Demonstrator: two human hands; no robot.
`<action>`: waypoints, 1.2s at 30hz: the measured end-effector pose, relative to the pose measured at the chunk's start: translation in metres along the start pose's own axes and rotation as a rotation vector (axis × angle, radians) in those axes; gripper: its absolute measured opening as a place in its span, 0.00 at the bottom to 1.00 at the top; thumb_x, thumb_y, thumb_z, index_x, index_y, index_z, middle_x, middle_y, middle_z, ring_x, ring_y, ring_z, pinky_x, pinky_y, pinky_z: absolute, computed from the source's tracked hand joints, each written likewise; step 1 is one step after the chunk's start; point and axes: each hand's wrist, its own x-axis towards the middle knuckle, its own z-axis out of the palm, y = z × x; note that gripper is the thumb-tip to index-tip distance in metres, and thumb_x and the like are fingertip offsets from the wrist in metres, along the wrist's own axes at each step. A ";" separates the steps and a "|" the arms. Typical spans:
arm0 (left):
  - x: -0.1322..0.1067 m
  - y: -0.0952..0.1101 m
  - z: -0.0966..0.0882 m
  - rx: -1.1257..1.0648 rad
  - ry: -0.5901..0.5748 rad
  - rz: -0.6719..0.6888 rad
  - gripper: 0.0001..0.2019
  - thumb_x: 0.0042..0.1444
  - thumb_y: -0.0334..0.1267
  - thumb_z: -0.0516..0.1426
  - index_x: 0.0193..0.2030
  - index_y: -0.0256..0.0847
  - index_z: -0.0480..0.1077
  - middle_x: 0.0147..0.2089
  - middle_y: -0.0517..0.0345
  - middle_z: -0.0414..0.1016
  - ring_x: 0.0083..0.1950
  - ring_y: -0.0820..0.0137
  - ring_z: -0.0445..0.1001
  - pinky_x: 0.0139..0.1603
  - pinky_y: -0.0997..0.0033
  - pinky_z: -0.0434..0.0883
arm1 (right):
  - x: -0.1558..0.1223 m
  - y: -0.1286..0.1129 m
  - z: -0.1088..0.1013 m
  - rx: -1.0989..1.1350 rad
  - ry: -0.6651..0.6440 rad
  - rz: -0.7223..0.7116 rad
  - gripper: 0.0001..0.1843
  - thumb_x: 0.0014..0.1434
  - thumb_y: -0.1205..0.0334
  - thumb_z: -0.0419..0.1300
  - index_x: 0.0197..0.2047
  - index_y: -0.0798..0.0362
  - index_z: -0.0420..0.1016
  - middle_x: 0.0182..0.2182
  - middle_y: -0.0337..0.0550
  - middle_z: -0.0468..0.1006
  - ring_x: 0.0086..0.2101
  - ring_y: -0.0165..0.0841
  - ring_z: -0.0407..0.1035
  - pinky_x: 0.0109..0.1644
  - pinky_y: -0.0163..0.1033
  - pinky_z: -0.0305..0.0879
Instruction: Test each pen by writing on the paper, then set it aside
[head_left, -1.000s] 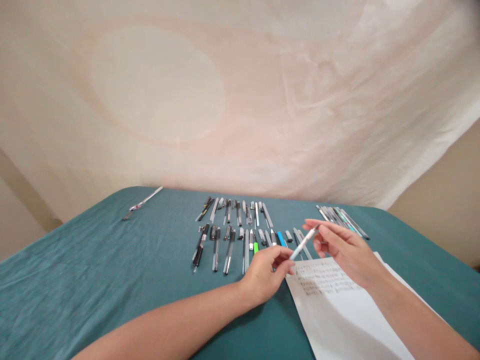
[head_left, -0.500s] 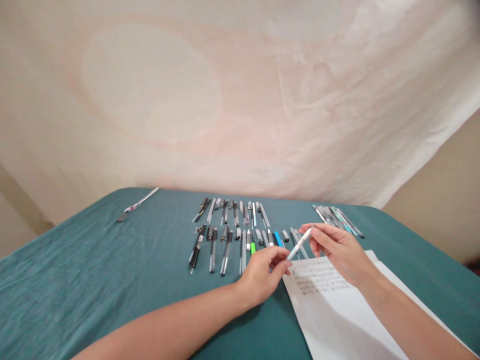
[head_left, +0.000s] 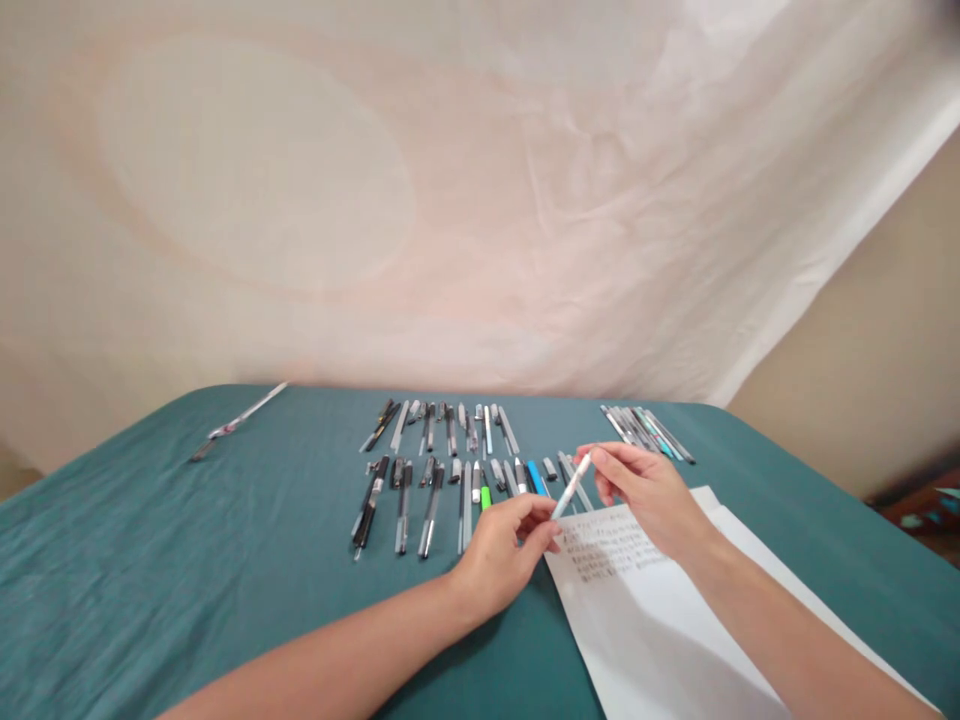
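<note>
A slim pen (head_left: 572, 487), white at its upper end and pale blue lower down, is held tilted between both hands. My left hand (head_left: 496, 555) pinches its lower end with thumb and fingers. At the upper end, the fingertips of my right hand (head_left: 651, 497) close around the pen. Beneath the right hand lies a white paper sheet (head_left: 637, 620) with rows of dark handwriting near its top. Just beyond my left hand are a green-barrelled pen (head_left: 486, 497) and a blue one (head_left: 536, 478), each partly hidden.
Pens and caps lie in two rows on the green cloth (head_left: 247, 560); black pens (head_left: 431, 512) are at the near row's left. A bundle of pens (head_left: 646, 432) sits at the far right, a long thin wrapped item (head_left: 240, 420) at the far left. A pale curtain (head_left: 465, 200) hangs behind.
The camera view has turned slightly right, so everything appears shifted left. Both hands still hold the pen in nearly the same pose.
</note>
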 end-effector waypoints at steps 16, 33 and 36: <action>-0.004 0.012 -0.006 0.347 -0.154 0.157 0.15 0.63 0.39 0.44 0.47 0.41 0.69 0.40 0.54 0.74 0.40 0.68 0.73 0.44 0.70 0.68 | -0.008 0.009 -0.006 -0.754 0.004 -0.468 0.15 0.61 0.61 0.49 0.49 0.49 0.71 0.43 0.47 0.76 0.41 0.38 0.71 0.45 0.41 0.65; -0.012 0.016 -0.002 0.822 -0.640 0.494 0.17 0.59 0.45 0.50 0.53 0.42 0.63 0.57 0.50 0.66 0.56 0.62 0.65 0.61 0.59 0.52 | -0.073 0.087 -0.153 -0.281 0.421 0.178 0.11 0.50 0.54 0.59 0.31 0.53 0.69 0.26 0.41 0.75 0.29 0.34 0.69 0.32 0.36 0.63; -0.011 0.016 -0.002 0.815 -0.639 0.484 0.17 0.59 0.44 0.49 0.54 0.42 0.63 0.57 0.50 0.66 0.56 0.63 0.65 0.61 0.60 0.52 | -0.077 0.086 -0.155 -0.406 0.413 0.163 0.10 0.50 0.54 0.58 0.28 0.53 0.69 0.23 0.40 0.73 0.26 0.33 0.67 0.28 0.35 0.61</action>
